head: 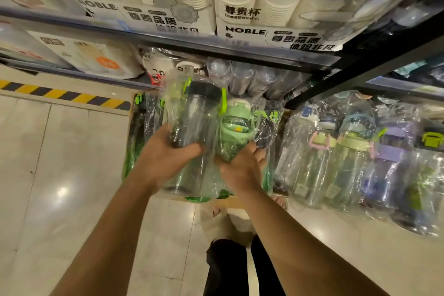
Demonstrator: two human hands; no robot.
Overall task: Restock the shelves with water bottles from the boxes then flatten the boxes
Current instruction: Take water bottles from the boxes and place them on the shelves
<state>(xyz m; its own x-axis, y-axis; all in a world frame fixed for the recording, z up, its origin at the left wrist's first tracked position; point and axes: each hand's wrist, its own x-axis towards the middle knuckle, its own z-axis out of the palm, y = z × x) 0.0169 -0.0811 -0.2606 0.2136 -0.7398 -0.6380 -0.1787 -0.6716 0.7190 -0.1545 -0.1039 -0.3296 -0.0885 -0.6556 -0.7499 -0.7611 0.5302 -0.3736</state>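
Observation:
My left hand (165,151) grips a clear dark-tinted water bottle (194,115) with a black lid and green strap, wrapped in plastic. My right hand (242,166) holds a pale green bottle (236,125) with a white and green lid, also bagged. Both bottles are lifted above an open cardboard box (131,113) on the floor. The box holds several more bagged green bottles (141,122), partly hidden under my hands.
Bagged bottles (348,151) with pastel lids line the low shelf on the right. Above run shelves stacked with paper cup packs (252,2) and clear cups (242,77). A black shelf post (360,69) slants down the right. Tiled floor with hazard tape (64,95) lies left.

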